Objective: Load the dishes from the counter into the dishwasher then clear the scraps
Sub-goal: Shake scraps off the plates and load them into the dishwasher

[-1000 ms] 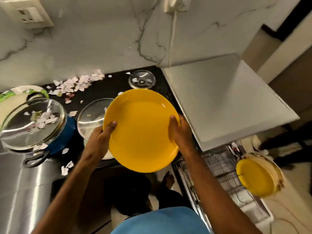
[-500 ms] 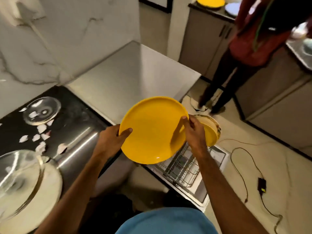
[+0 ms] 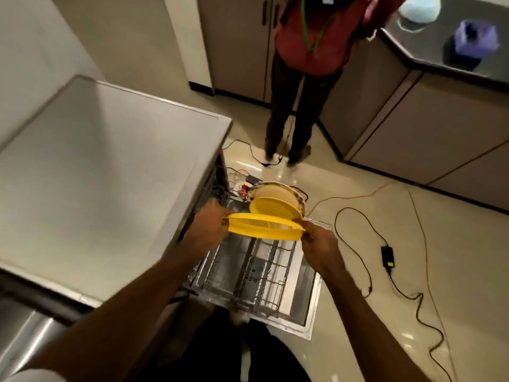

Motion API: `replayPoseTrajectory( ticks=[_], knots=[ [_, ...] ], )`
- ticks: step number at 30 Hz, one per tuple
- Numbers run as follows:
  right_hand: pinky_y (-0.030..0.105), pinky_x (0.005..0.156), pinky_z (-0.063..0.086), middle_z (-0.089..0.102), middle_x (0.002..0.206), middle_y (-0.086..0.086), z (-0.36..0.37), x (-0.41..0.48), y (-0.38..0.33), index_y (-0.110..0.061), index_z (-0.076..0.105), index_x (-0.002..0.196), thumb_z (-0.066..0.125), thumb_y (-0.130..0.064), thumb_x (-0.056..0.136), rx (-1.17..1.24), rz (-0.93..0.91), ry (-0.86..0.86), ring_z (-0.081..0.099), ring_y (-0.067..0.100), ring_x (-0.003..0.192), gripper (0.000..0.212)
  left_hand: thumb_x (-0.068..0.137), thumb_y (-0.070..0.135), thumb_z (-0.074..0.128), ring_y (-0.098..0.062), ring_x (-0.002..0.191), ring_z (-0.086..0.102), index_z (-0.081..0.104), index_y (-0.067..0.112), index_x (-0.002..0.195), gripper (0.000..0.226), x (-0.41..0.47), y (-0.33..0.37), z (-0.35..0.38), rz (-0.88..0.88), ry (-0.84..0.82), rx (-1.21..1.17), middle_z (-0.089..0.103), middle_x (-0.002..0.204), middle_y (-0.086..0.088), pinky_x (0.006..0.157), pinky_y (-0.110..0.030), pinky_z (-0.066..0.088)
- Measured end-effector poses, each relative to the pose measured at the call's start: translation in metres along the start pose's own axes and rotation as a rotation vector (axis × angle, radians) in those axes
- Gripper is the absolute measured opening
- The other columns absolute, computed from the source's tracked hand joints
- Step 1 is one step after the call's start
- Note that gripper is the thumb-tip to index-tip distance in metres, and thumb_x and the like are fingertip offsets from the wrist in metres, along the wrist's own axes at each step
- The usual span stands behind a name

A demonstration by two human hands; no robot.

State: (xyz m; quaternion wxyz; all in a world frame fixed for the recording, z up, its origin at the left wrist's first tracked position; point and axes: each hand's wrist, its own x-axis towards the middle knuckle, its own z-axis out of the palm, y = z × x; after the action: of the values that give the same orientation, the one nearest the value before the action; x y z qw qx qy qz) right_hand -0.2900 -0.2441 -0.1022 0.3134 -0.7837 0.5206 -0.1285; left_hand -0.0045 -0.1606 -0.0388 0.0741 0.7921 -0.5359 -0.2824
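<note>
Over the pulled-out dishwasher rack, nearly edge-on and close to level: a round, smooth yellow plate. Gripped at its left rim by the left hand and at its right rim by the right hand, fingers of both curled at the edge. Held clear of the rack, above its far half. Below, rows of thin wire tines, shiny metal, over the lowered door.

Just beyond the held plate, standing upright at the rack's far end: a second yellow plate, and right behind it a larger cream plate with a darker, mottled rim.

To the left, the dishwasher's flat, matte grey top, square-cornered. To the right, on glossy pale floor tiles, looping black cables and a small black rectangular adapter.

Farther off, by beige cabinets, a person in a red top, seen from behind. At far right, a dark polished counter bearing a blurred blue object and a pale round one.
</note>
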Motion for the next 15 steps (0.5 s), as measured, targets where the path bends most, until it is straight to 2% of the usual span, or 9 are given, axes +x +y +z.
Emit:
replayPoseTrajectory(
  ticks=[4,6,8,10,12,15],
  knots=[
    [0.038,0.086,0.061,0.078,0.109,0.005,0.033,0.010,0.046,-0.027,0.066,0.137,0.061,-0.011,0.102,0.030,0.110,0.033,0.073,0.023,0.091,0.039,0.091,0.020,0.043,-0.039,0.101,0.061,0.074,0.003,0.108,0.039,0.066,0.010,0.046,0.061,-0.089,0.011,0.061,0.106,-0.024,0.076,-0.029,0.039],
    [0.033,0.083,0.057,0.079,0.106,0.007,0.047,0.017,0.058,-0.023,0.071,0.132,0.059,-0.005,0.101,0.069,0.144,0.060,0.072,0.024,0.089,0.037,0.096,0.010,0.055,-0.033,0.104,0.060,0.070,0.007,0.115,0.025,0.096,0.005,0.067,0.075,-0.100,0.040,0.059,0.112,-0.019,0.082,-0.028,0.041],
    [0.025,0.081,0.048,0.079,0.104,0.008,0.064,0.031,0.074,-0.021,0.073,0.127,0.059,0.002,0.098,0.063,0.166,0.105,0.071,0.026,0.088,0.040,0.093,0.007,0.060,-0.027,0.104,0.058,0.065,0.012,0.120,0.029,0.125,-0.003,0.091,0.072,-0.094,0.073,0.055,0.114,-0.011,0.086,-0.034,0.046],
    [0.024,0.084,0.046,0.078,0.107,0.008,0.081,0.046,0.089,-0.019,0.073,0.126,0.058,0.005,0.097,0.052,0.185,0.116,0.071,0.027,0.092,0.040,0.092,0.002,0.056,-0.026,0.099,0.058,0.061,0.010,0.113,0.023,0.150,-0.011,0.112,0.066,-0.077,0.054,0.055,0.107,-0.008,0.080,-0.033,0.044],
    [0.028,0.087,0.051,0.077,0.113,0.009,0.099,0.065,0.108,-0.018,0.071,0.130,0.056,0.000,0.100,0.029,0.201,0.111,0.071,0.028,0.098,0.038,0.091,-0.003,0.054,-0.025,0.092,0.056,0.058,0.006,0.106,0.018,0.175,-0.018,0.132,0.049,-0.069,0.001,0.056,0.101,-0.009,0.076,-0.032,0.043],
    [0.035,0.085,0.057,0.074,0.115,0.008,0.121,0.097,0.135,-0.025,0.063,0.139,0.054,-0.010,0.103,-0.055,0.214,0.098,0.071,0.027,0.098,0.040,0.087,-0.008,0.056,-0.029,0.086,0.058,0.056,0.009,0.094,0.019,0.209,-0.031,0.156,0.034,-0.035,-0.052,0.060,0.099,-0.015,0.069,-0.038,0.048]
  ],
)
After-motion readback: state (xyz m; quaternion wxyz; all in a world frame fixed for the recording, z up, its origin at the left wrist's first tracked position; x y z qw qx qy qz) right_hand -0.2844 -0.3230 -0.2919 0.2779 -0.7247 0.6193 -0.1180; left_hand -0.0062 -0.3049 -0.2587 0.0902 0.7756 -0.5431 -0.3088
